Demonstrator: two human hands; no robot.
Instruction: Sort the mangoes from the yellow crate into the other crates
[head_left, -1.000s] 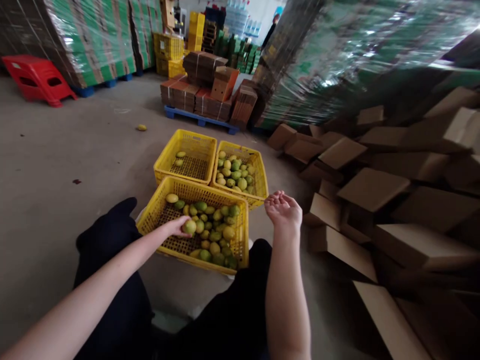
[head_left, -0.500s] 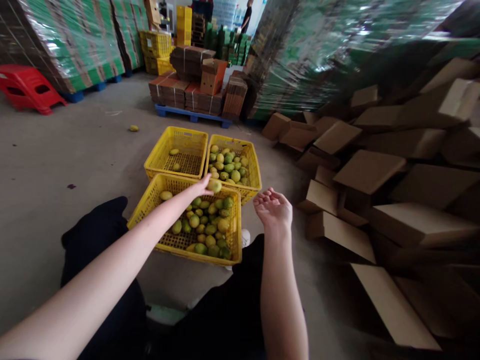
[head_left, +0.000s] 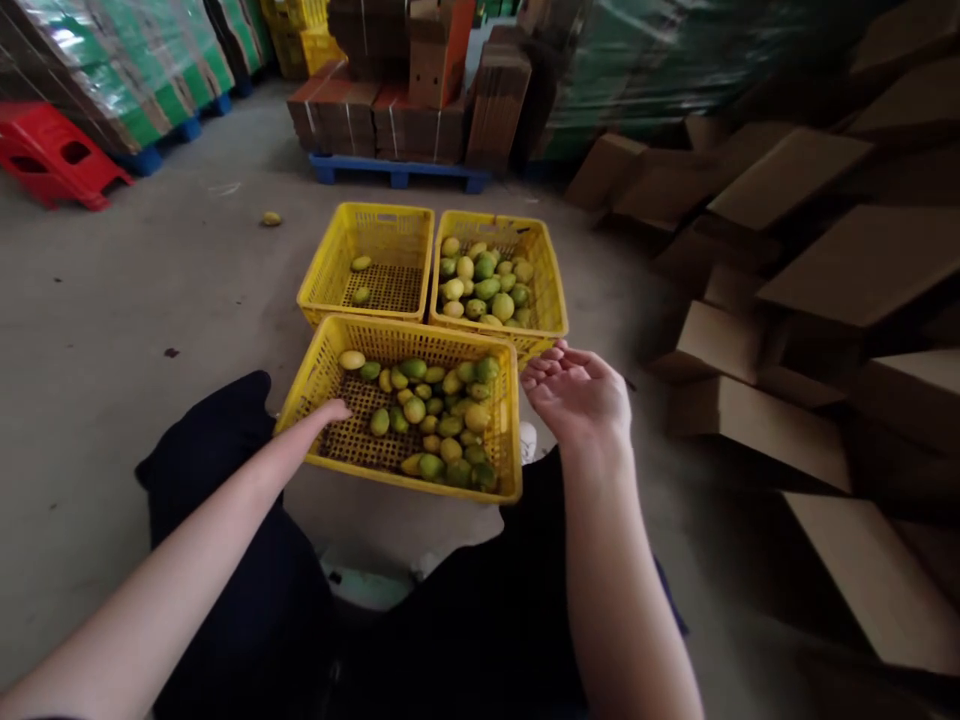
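In front of me a yellow plastic crate (head_left: 397,478) holds many oval, yellow-green fruits (head_left: 414,410), mostly heaped in its right half. My left hand (head_left: 332,411) is low over the left side of this crate, seen edge-on. Its fingers are largely hidden, and no fruit shows in it. To the right of the crate, my right hand (head_left: 577,392) hangs palm up and empty, its fingers loosely bent and apart. Behind stand two more yellow crates: the left one (head_left: 322,262) has two fruits on its bottom, the right one (head_left: 555,290) has a layer of similar fruits.
Cardboard boxes (head_left: 787,430) lie piled along the right. A blue pallet (head_left: 401,172) with flattened cartons (head_left: 420,130) stands behind the crates. At the far left are a red stool (head_left: 56,150) and wrapped green stacks (head_left: 142,60). One fruit (head_left: 271,219) lies on the floor.
My left hand has moved left and down from the crates' shared edge; the fruit it held no longer shows in it. My right hand stays open. The view has tilted down.
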